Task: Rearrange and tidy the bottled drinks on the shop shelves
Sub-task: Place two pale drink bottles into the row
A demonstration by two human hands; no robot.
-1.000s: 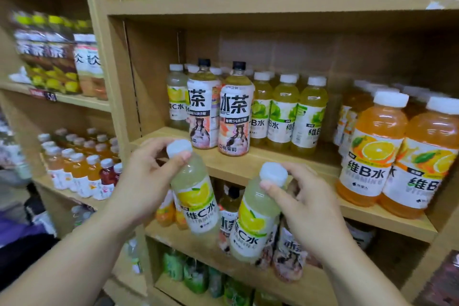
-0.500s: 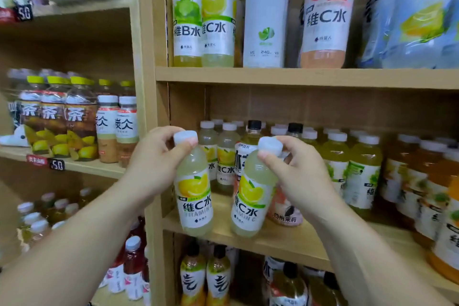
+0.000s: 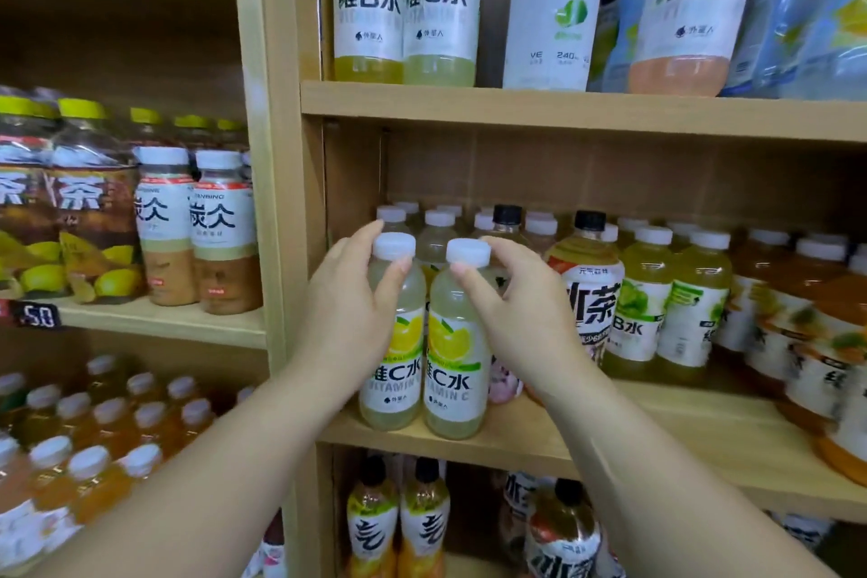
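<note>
Two pale lemon vitamin C bottles with white caps stand side by side at the front left of the middle shelf [image 3: 586, 446]. My left hand [image 3: 347, 314] grips the neck of the left bottle [image 3: 391, 385], thumb and fingers around it below the cap. My right hand [image 3: 516, 310] holds the neck of the right bottle [image 3: 452, 394] the same way. Both bottles are upright, their bases at the shelf board. Behind them stand more white-capped bottles of the same kind.
Right of my hands stand a black-capped tea bottle [image 3: 586, 291], green vitamin B bottles [image 3: 642, 310] and orange bottles [image 3: 797, 333]. The shelf above [image 3: 563, 108] carries tall bottles. A wooden upright [image 3: 277, 202] separates a left bay with tea bottles.
Both hands moved the two lemon bottles forward and down from mid-air onto the front left of the middle shelf. The view has come closer to the shelves.
</note>
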